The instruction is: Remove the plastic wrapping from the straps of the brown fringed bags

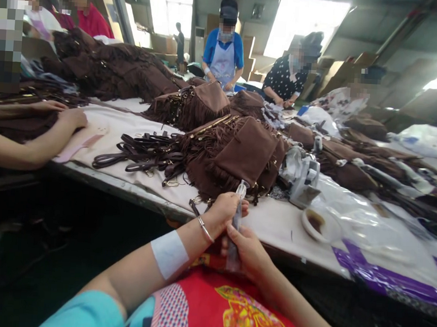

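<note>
At the table's front edge, my left hand is closed around the upper part of a narrow dark strip in clear plastic wrap, whose pale twisted end sticks up past the fingers. Just below, my right hand grips the same strip between thumb and fingers. What lies inside the plastic is too blurred to make out. Right behind my hands is a pile of brown fringed bags. Dark wrist straps with metal clasps spread out to the left of that pile.
Left of me, a co-worker's arms rest by a pink comb. A white bowl of brown liquid, clear plastic bags and purple film lie on the right. More brown bags and several people are behind.
</note>
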The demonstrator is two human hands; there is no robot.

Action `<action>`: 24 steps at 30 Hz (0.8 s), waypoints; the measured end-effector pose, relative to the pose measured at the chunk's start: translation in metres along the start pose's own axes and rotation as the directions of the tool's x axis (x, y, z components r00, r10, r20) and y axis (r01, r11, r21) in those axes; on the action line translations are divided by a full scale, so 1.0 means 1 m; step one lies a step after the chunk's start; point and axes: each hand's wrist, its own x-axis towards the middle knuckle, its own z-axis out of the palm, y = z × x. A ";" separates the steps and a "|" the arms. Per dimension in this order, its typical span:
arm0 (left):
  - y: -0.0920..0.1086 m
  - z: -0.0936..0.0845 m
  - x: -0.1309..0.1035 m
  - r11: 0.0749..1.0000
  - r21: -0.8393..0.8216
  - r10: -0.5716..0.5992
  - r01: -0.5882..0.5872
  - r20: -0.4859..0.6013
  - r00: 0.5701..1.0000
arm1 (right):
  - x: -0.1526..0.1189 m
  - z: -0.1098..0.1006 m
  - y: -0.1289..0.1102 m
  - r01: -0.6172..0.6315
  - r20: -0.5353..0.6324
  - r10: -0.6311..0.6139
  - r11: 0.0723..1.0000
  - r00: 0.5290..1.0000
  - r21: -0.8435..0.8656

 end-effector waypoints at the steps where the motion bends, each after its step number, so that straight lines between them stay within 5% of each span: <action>1: 0.000 0.002 0.001 1.000 0.017 0.014 -0.014 -0.001 1.000 | -0.004 0.004 0.006 -0.006 0.004 0.006 1.000 1.000 0.008; 4: 0.006 0.000 0.005 0.997 0.068 0.031 -0.032 0.014 0.999 | -0.018 0.005 0.017 -0.073 0.101 0.078 0.996 0.992 -0.054; 7: 0.017 -0.010 0.007 0.992 0.127 0.022 -0.025 0.024 0.999 | -0.032 -0.011 0.017 -0.046 0.234 0.135 0.936 0.963 -0.349; 10: 0.026 -0.023 0.003 0.982 0.191 -0.031 0.014 0.086 0.996 | -0.030 -0.032 -0.003 0.271 0.204 -0.178 0.644 0.963 -0.716; 12: 0.029 -0.029 -0.003 0.973 0.226 -0.073 0.040 0.140 0.987 | -0.017 -0.043 -0.027 0.447 0.240 -0.534 0.300 0.811 -0.843; 14: 0.028 -0.033 -0.009 0.967 0.251 -0.100 0.055 0.173 0.980 | 0.002 -0.048 -0.053 0.515 0.393 -0.684 -0.031 0.614 -0.857; 16: 0.026 -0.035 -0.012 0.964 0.263 -0.096 0.044 0.188 0.977 | 0.024 -0.049 -0.074 0.506 0.558 -0.647 -0.293 0.520 -0.811; 18: 0.022 -0.037 -0.013 0.964 0.266 -0.069 0.018 0.186 0.980 | 0.043 -0.046 -0.089 0.480 0.661 -0.565 -0.456 0.495 -0.749; 24: 0.008 -0.049 -0.017 0.942 0.335 -0.039 -0.027 0.187 0.982 | 0.067 -0.034 -0.105 0.552 0.790 -0.332 -0.576 0.516 -0.603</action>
